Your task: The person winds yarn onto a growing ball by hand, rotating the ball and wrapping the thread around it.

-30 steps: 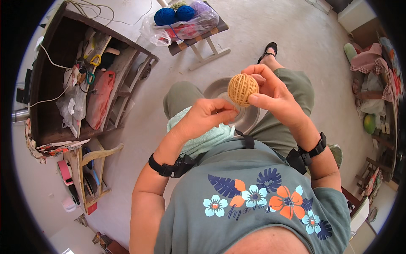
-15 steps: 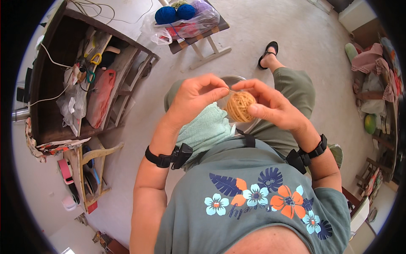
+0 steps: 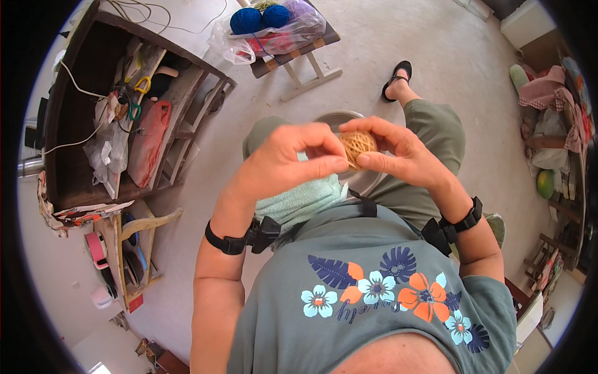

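A small golden-tan ball of yarn [image 3: 359,144] is held between the thumb and fingers of my right hand [image 3: 402,151]. Close against its left side, my left hand [image 3: 299,151] is closed in a pinch, thumb against forefinger. A strand of the yarn seems to be in that pinch, though it is too fine to make out clearly. Below the hands a metal bowl [image 3: 369,182] shows in part, and a mint-green towel [image 3: 303,201] lies over my left thigh, partly hidden by my left hand.
Ahead stands a small stool [image 3: 305,51] with blue yarn balls [image 3: 245,20] and a clear plastic bag [image 3: 227,43]. At left is a dark wooden cabinet [image 3: 78,134] holding scissors [image 3: 142,85] and a red bag [image 3: 151,146]. Shelves with cloths [image 3: 543,92] line the right side.
My left hand has moved right and down to the ball's left side. The yarn ball has turned and risen slightly, sitting deeper in my right hand's grip.
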`<state>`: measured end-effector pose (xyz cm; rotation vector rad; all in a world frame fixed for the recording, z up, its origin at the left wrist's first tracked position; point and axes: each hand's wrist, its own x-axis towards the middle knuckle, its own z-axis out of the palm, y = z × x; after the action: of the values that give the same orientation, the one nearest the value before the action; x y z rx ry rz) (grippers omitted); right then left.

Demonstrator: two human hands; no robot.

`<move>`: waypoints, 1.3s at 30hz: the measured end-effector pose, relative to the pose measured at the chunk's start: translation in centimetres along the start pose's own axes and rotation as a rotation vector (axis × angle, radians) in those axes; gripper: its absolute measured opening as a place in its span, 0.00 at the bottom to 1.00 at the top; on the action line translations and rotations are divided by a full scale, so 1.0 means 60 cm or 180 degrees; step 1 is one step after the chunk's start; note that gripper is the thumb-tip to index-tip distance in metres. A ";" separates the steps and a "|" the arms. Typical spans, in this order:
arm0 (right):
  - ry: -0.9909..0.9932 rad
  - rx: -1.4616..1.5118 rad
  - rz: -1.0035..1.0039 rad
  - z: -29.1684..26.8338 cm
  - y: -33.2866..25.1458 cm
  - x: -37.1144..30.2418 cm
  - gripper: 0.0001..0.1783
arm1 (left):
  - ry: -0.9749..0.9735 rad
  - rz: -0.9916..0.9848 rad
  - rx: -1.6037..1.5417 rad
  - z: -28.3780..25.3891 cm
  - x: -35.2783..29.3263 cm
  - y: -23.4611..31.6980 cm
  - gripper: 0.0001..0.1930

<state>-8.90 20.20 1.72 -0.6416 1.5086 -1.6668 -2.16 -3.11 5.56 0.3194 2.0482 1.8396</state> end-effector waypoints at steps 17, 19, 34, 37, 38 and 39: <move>0.0474 -0.0068 -0.0478 -0.007 0.009 0.009 0.29 | 0.0187 -0.0576 -0.0425 0.042 -0.002 -0.049 0.06; 0.0362 -0.0103 -0.0251 -0.003 0.002 0.005 0.27 | -0.0015 -0.0133 -0.0317 0.028 -0.010 -0.024 0.04; 0.0089 0.0881 -0.0172 -0.008 -0.017 -0.008 0.28 | 0.0607 -0.0693 -0.0416 0.036 0.003 -0.083 0.06; 0.0269 0.0712 -0.0344 -0.009 -0.004 0.004 0.28 | 0.0193 -0.0677 -0.0318 0.042 -0.006 -0.061 0.06; 0.0330 0.0596 -0.0343 -0.009 -0.001 0.005 0.28 | -0.0005 -0.0617 -0.0214 0.041 -0.007 -0.048 0.06; 0.0329 0.0596 -0.0341 -0.007 0.003 0.005 0.28 | -0.0003 -0.0617 -0.0215 0.036 -0.008 -0.037 0.06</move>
<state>-9.39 20.20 1.41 -0.5505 1.3882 -1.9225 -0.64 -1.63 3.28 0.0993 1.9366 1.7848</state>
